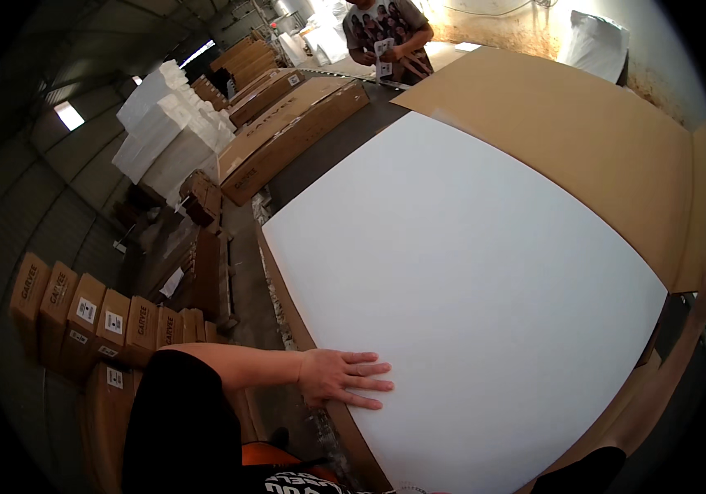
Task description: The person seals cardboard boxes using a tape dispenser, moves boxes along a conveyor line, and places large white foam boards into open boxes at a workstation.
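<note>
A large white panel (pixel 468 272) lies flat in front of me. My left hand (pixel 345 378) rests on its left edge, palm down with the fingers spread. A big sheet of brown cardboard (pixel 550 115) adjoins the panel's far right side, with a creased flap (pixel 703 181) at the right rim of the view. At the flap's near end is my right hand (pixel 705 303), small and dark against the picture's rim. Its fingers are hidden, so whether it grips the cardboard does not show.
A person (pixel 387 37) stands at the far end holding a white printed sheet (pixel 383 58). Long cardboard cartons (pixel 291 132) lie beyond the panel's far left edge. White foam blocks (pixel 164 123) are piled behind them. Several upright cartons (pixel 90 317) stand to my left.
</note>
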`<state>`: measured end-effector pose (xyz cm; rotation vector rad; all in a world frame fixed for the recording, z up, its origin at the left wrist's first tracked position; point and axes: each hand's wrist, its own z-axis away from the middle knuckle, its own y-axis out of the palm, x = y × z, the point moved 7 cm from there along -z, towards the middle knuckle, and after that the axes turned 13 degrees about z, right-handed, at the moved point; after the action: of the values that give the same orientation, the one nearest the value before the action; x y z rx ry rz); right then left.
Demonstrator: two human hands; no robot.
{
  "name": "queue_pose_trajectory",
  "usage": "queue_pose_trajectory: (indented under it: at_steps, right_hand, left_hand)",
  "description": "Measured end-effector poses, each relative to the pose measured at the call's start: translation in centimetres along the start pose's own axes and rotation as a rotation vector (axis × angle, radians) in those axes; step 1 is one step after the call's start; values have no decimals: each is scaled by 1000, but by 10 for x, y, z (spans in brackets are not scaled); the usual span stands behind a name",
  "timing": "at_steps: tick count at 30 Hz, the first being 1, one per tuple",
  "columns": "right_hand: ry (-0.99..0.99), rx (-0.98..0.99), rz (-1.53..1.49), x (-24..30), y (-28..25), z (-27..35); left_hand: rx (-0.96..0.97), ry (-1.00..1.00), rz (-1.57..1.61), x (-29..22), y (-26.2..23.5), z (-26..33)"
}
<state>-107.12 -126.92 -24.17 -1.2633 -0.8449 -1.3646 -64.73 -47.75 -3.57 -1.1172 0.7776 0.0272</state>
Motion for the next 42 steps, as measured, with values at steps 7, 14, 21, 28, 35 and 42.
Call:
queue_pose_trajectory:
  at_steps: [7,14,21,28,35,42]
  right_hand:
    - [-101,9,94,13,-14,43]
    - [-172,46,102,-8,-51,174]
    - [-202,24,491,23,-126,444]
    - [-651,420,1245,112,-19,817]
    - [-530,347,1556,52,35,830]
    - [-652,170,1512,35,17,836]
  left_hand:
    - [8,30,-37,3,-7,-8]
    - [-16,128,-85,1,0,-1]
    - [231,-50,-206,1,-3,9]
    - [159,118,-284,10,-5,12]
    - [-535,1109,-225,-82,-72,106]
    - [-236,203,-420,-74,-101,44]
